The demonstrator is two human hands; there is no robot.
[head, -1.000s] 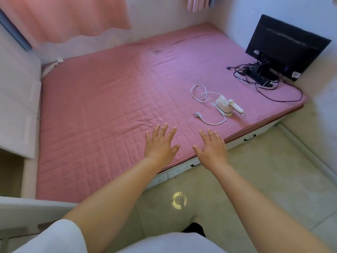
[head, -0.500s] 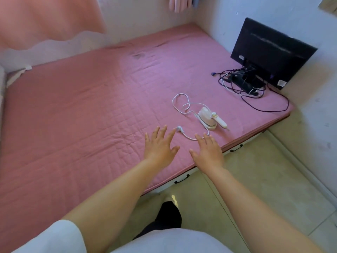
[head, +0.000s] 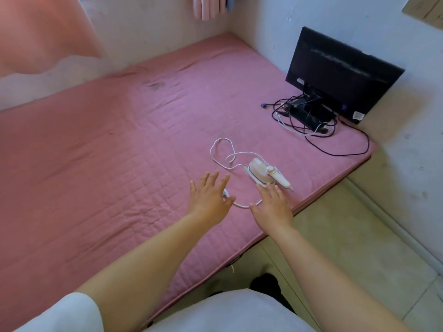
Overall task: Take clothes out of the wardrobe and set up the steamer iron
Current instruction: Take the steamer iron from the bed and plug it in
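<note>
Two hands, left hand [head: 211, 200] and right hand [head: 273, 204], grips spread, empty | steamer iron [head: 265, 174] handle points right, toward bed edge.

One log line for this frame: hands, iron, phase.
left hand: open, empty | right hand: open, empty | steamer iron: on mattress, ungrasped | phase: reaching

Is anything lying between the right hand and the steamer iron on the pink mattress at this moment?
Nothing visible does. The right hand is open, its fingertips just short of the steamer iron, with only bare mattress between. The iron's white cord loops to the left, passing under the left hand, outside that path.
</note>
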